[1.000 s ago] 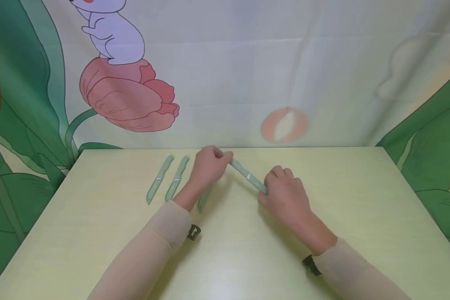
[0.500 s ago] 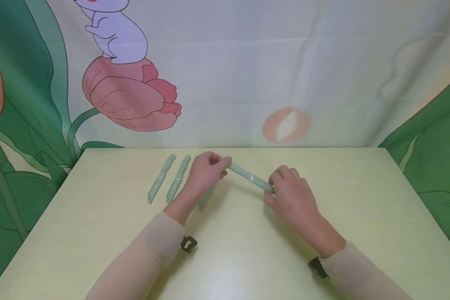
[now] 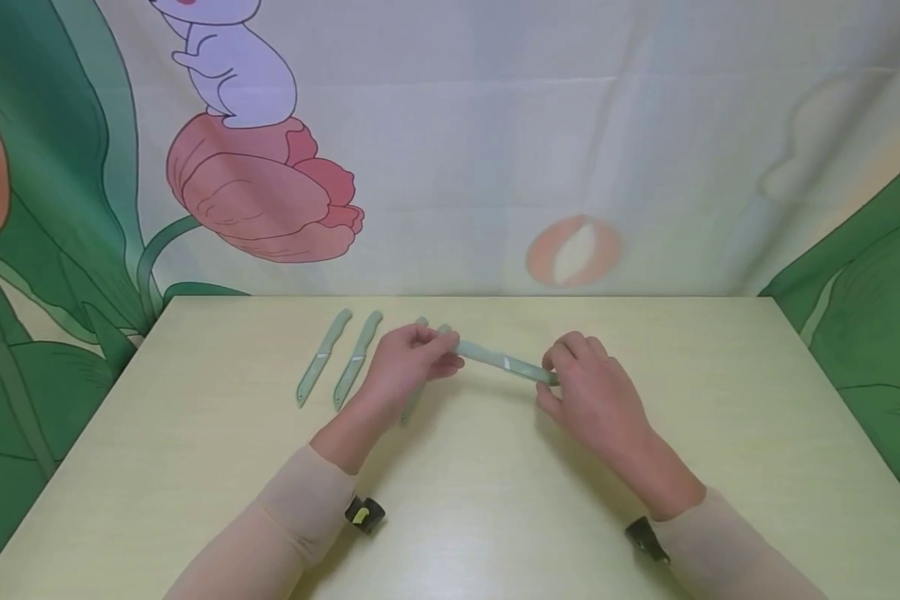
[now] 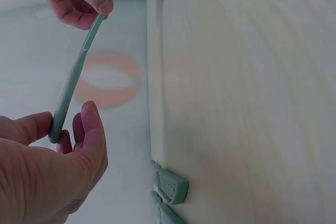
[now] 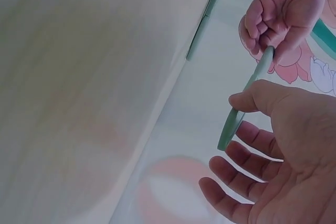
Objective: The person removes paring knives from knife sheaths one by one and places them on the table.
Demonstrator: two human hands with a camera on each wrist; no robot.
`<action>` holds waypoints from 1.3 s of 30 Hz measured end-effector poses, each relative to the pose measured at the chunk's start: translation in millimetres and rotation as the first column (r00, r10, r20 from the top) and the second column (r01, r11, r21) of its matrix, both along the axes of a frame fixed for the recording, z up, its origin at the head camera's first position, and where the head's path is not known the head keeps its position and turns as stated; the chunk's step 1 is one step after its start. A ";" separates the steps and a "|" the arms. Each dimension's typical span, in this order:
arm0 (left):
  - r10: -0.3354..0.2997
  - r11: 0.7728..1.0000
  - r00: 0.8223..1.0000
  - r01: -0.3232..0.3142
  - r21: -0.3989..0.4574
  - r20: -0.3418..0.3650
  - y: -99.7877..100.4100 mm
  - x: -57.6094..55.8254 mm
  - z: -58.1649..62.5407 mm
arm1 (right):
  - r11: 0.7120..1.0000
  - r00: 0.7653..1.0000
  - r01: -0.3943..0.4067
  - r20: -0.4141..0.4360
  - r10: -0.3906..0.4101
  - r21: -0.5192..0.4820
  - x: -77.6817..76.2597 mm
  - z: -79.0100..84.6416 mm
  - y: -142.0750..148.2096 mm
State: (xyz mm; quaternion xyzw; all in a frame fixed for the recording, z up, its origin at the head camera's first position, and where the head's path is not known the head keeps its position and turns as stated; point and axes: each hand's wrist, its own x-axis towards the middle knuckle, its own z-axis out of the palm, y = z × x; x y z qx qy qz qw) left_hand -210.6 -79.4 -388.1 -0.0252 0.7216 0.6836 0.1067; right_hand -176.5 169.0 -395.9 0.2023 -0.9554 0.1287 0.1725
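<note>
A green knife (image 3: 487, 356) is up in the air over the counter (image 3: 495, 508), stretched between two hands. It is on a slant, with its long way going from far left to near right. The left hand (image 3: 405, 367) pinches the far left end between thumb and fingers. The right hand (image 3: 600, 404) pinches the near right end, with its last fingers spread loose, so neither hand is closer to it. A first knife (image 3: 322, 358) and second knife (image 3: 356, 358) lie to the left, slanting the other way. A third knife (image 3: 412, 408) is partly hidden by the left hand.
</note>
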 end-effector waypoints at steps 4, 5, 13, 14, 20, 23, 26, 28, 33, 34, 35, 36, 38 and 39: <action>-0.016 0.998 1.000 0.015 0.062 0.020 -2.2 4.0 -3.7 | 1.000 1.000 -0.019 -0.015 0.019 -0.001 0.1 0.7 1.8; -0.017 0.996 0.999 0.014 0.086 0.028 -2.6 5.1 -4.5 | 1.000 1.000 -0.024 -0.017 0.024 -0.002 -0.1 0.7 2.3; -0.014 0.971 0.997 -0.005 0.241 0.075 -3.6 11.2 -11.3 | 0.997 0.997 -0.081 -0.019 0.081 -0.013 -1.7 1.3 7.1; -0.015 0.967 0.997 -0.006 0.256 0.081 -3.6 11.8 -12.0 | 0.996 0.996 -0.086 -0.019 0.086 -0.013 -1.8 1.5 7.9; -0.030 0.949 0.993 -0.006 0.315 0.111 -4.0 17.0 -13.9 | 0.995 0.995 -0.099 -0.019 0.099 -0.032 -1.9 2.2 11.9; -0.036 0.943 0.991 -0.008 0.333 0.125 -4.2 20.0 -14.2 | 0.994 0.995 -0.101 -0.012 0.101 -0.043 -1.0 2.2 13.0; -0.038 0.935 0.989 -0.015 0.354 0.143 -4.2 22.2 -15.5 | 0.994 0.995 -0.097 0.000 0.097 -0.050 0.2 2.1 14.3; -0.037 0.931 0.988 -0.020 0.364 0.150 -4.1 23.5 -15.9 | 0.994 0.995 -0.096 0.011 0.097 -0.060 0.7 1.9 15.3; -0.029 0.924 0.987 -0.034 0.382 0.158 -4.5 24.9 -17.6 | 0.991 0.993 -0.112 0.021 0.114 -0.071 2.1 2.6 16.2; -0.030 0.921 0.987 -0.035 0.388 0.160 -4.8 24.8 -18.2 | 0.990 0.993 -0.117 0.021 0.119 -0.073 2.6 3.1 16.1; -0.030 0.920 0.986 -0.036 0.390 0.162 -5.2 24.6 -18.8 | 0.990 0.992 -0.121 0.020 0.123 -0.073 2.8 3.3 16.2; -0.031 0.920 0.986 -0.035 0.391 0.162 -5.7 24.6 -19.0 | 0.989 0.992 -0.126 0.019 0.128 -0.074 2.9 3.8 16.2; -0.033 0.920 0.986 -0.034 0.391 0.165 -6.9 24.1 -19.7 | 0.987 0.990 -0.139 0.017 0.141 -0.076 2.9 4.6 16.0; -0.032 0.920 0.986 -0.036 0.391 0.166 -7.5 24.0 -19.8 | 0.986 0.989 -0.148 0.017 0.150 -0.079 2.7 4.9 15.8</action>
